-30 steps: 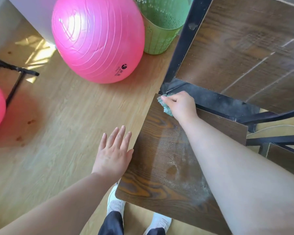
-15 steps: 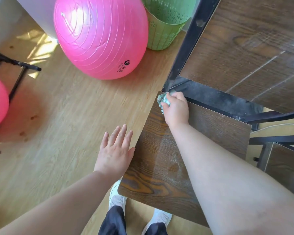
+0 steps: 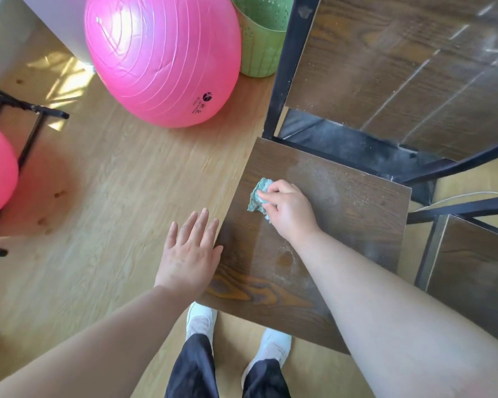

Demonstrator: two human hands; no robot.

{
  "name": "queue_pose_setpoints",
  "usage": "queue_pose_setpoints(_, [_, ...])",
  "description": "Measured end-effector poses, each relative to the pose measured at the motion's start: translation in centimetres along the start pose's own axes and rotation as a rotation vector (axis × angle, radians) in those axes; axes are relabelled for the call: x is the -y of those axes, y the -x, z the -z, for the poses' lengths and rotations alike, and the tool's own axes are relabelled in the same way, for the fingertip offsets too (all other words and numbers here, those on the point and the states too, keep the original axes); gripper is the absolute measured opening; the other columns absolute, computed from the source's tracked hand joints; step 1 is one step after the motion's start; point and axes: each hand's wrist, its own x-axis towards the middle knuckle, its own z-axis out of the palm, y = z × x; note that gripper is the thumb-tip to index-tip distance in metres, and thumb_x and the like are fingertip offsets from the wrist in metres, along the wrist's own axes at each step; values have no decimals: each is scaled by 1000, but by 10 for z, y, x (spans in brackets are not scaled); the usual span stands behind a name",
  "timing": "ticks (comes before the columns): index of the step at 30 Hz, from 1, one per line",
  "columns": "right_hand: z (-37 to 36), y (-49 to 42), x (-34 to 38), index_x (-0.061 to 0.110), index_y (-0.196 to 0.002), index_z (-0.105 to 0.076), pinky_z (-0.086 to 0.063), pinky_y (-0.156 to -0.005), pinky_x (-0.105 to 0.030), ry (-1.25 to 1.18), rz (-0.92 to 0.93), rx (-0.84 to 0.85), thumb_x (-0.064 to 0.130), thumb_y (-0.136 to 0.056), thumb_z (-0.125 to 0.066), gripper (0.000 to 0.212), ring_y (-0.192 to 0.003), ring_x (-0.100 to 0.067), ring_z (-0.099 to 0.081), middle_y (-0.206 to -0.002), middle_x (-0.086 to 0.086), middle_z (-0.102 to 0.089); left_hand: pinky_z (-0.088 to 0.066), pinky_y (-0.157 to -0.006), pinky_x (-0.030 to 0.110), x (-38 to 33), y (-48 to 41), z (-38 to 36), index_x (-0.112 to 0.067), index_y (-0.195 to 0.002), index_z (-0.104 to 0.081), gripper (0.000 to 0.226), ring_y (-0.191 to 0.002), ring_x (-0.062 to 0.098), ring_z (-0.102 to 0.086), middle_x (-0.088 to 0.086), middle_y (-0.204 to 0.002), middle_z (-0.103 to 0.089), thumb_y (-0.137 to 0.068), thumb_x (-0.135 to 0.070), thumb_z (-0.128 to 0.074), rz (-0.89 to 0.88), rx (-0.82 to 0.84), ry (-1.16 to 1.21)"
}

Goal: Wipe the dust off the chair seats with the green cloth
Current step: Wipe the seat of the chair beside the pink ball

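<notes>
Pale wood floor [image 3: 98, 196] surrounds a dusty brown seat [image 3: 357, 219]. Right hand [image 3: 289, 211] pinches the bunched green cloth [image 3: 259, 198] against the seat toward 10 o'clock. Left hand [image 3: 191, 254] lies flat, fingers straight and holding nothing, at the 9 o'clock edge. Best to press firmly and make overlapping strokes toward 3 o'clock, where dust shows.

Bright daylight: sun patches on floor [image 3: 98, 182] upper left, glare on ball [image 3: 161, 58]. Wide-angle bending at edges; near forearms soft.
</notes>
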Motion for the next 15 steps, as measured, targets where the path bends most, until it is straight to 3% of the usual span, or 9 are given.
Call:
queue_pose_setpoints(6, [-18, 75, 12, 17, -108, -75, -47, -82, -26, -44, 11, 14, 7, -86, -69, 25, -89, -19, -51, -101, 4, -62, -12, -122, 52, -2, 17, 0, -17, -156, -26, 59, -153, 26, -10, 6, -165, -15, -102, -43, -28, 6, 53, -2])
queue_pose_setpoints(11, [-39, 129, 31, 16, -104, -77, -50, -73, -28, -89, 42, 40, 6, -84, -71, 23, -80, -21, -50, -94, 4, -63, -9, -122, 51, -2, 36, -5, -17, -157, -21, 59, -153, 24, -6, 5, -166, -10, -104, -42, -28, 10, 79, -24])
queue_pose_setpoints(15, [-58, 175, 42, 18, -106, -74, -51, -74, -30, -119, 48, 166, 13, -87, -66, 21, -85, -16, -47, -97, 1, -60, -8, -122, 51, -5, 47, -5, -17, -157, -21, 58, -153, 24, -6, 5, -166, -10, -104, -41, -28, -7, 86, -32])
